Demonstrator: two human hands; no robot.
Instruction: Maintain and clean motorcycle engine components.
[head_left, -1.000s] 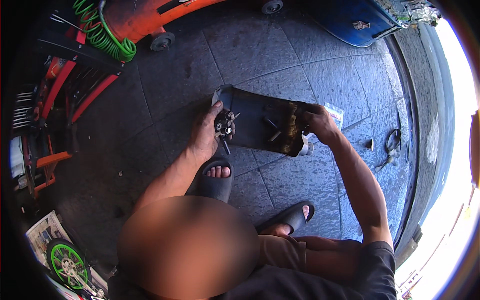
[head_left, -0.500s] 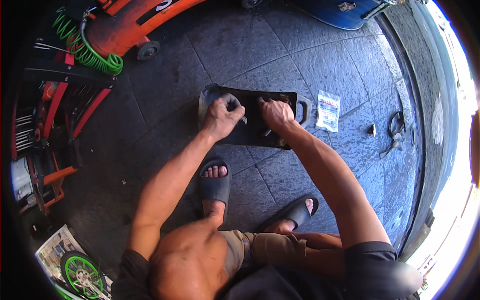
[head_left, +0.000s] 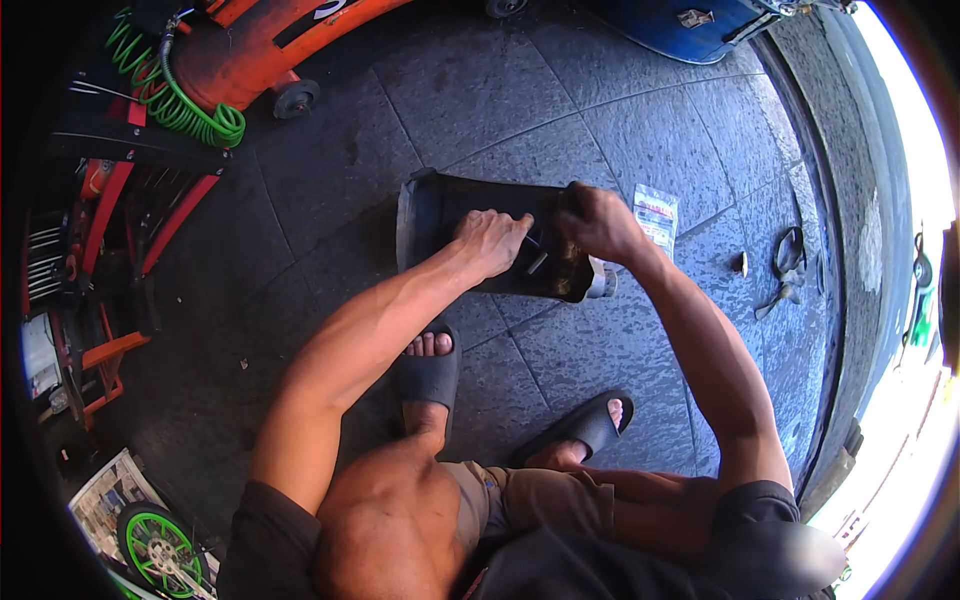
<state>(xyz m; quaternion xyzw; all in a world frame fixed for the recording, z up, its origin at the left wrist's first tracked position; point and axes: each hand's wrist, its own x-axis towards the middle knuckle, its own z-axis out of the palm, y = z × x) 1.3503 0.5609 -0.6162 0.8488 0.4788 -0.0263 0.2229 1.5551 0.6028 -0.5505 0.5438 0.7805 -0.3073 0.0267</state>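
Observation:
A black tray [head_left: 425, 255] that looks like a cut-open jerrycan lies on the floor ahead of my feet. Over its middle is my left hand [head_left: 488, 243], fingers curled and thumb side toward the right; anything pinched in it is hidden. My right hand [head_left: 603, 222] is closed at the tray's right end, covering the handle there, its dark fingertips over the inside. Whether it grips the handle or a small part cannot be seen. A small shiny metal cylinder [head_left: 537, 263] lies in the tray between both hands.
A white packet [head_left: 656, 215] lies right of the tray, partly behind my right wrist. Farther right are a small round piece [head_left: 740, 263] and a black strap [head_left: 790, 270]. Left stand a red-black tool rack [head_left: 110, 220], a green coiled hose [head_left: 215, 125] and an orange jack-like machine [head_left: 230, 70].
My left hand has moved right, toward the tray's middle. My right hand has shifted right onto the tray's handle end, uncovering more of the metal cylinder.

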